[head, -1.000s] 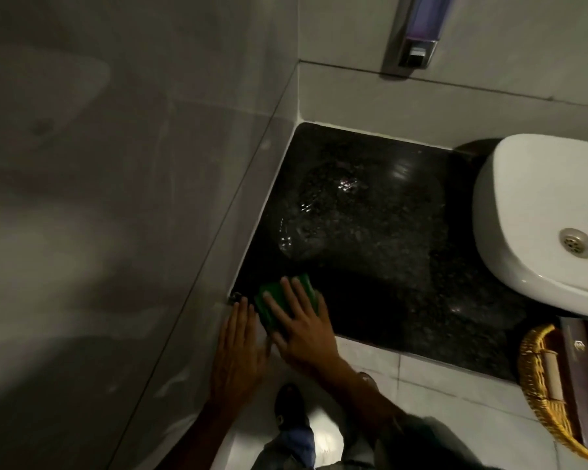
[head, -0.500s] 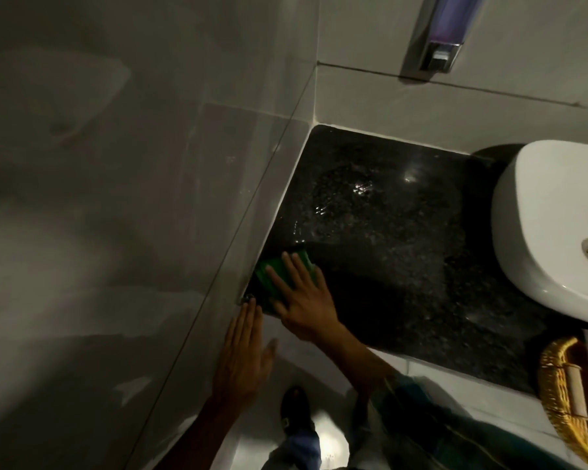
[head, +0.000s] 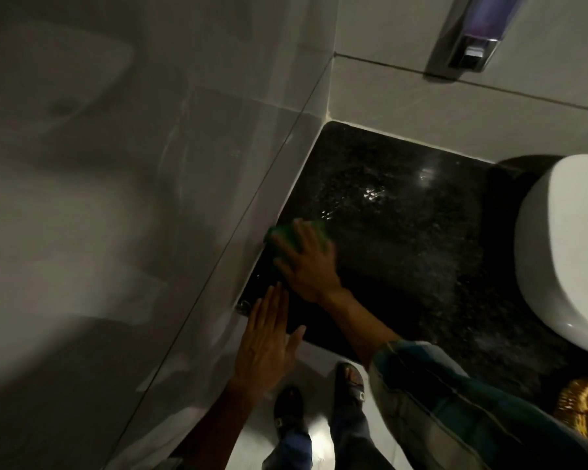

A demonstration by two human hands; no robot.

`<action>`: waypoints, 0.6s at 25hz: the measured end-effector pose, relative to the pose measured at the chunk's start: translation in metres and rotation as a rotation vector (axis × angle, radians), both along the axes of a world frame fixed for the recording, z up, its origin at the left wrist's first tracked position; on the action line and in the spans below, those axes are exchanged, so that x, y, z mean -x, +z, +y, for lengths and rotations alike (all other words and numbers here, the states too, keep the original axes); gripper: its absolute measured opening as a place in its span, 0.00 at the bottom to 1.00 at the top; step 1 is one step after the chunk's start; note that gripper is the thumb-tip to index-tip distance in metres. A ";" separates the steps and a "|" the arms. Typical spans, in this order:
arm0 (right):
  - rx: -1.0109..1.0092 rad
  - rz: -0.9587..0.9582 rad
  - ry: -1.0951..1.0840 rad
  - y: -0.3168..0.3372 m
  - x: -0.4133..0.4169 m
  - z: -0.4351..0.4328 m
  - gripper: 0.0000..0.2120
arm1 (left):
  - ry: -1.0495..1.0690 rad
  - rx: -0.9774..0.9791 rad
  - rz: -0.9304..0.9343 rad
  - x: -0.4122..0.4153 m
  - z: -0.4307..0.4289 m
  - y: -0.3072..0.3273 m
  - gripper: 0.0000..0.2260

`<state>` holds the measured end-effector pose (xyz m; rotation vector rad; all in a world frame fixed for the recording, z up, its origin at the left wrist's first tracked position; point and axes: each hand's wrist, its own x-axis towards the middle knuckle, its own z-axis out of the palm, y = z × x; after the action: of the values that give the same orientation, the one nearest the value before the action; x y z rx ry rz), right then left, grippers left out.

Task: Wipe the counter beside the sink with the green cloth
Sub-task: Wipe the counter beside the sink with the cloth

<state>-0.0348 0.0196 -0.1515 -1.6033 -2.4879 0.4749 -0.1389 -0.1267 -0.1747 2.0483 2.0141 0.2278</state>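
I count two hands on one black speckled bench (head: 404, 259). My right hand (head: 308, 262) lies flat, fingers spread, pressing one green cloth (head: 286, 236) against the bench surface; its grip is wide and flat, laid over the cloth rather than curled around it. The cloth sits at the bench's left side, right against the tiled side wall (head: 150, 198), with green showing beyond the fingertips and along the hand's left side. My left hand (head: 265, 347) holds nothing: it is flat, fingers straight and together, fingertips resting on the bench's front left corner, just below the right hand.

One white sink (head: 564, 252) stands on the bench at the right, well apart from the cloth. Wet glints show on the bench between them. One wall dispenser (head: 469, 39) hangs above the back corner. One yellow wicker basket (head: 581, 405) peeks in at the lower right. Two shoes (head: 348, 381) stand on the pale floor below.
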 end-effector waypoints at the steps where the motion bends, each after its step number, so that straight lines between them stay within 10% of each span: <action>1: 0.012 -0.030 0.144 -0.003 0.003 -0.008 0.26 | 0.003 0.012 -0.028 0.001 -0.001 0.000 0.32; 8: 0.049 -0.004 -0.430 0.000 -0.090 0.056 0.27 | 0.079 0.042 -0.012 0.024 -0.036 0.000 0.32; 15: -0.069 -0.009 0.185 -0.005 0.013 -0.086 0.27 | 0.188 -0.034 -0.168 0.032 -0.056 0.009 0.28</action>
<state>-0.0477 -0.0659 -0.1563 -1.3610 -2.6410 0.3994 -0.1712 -0.1828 -0.1654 1.7925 2.1094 0.4574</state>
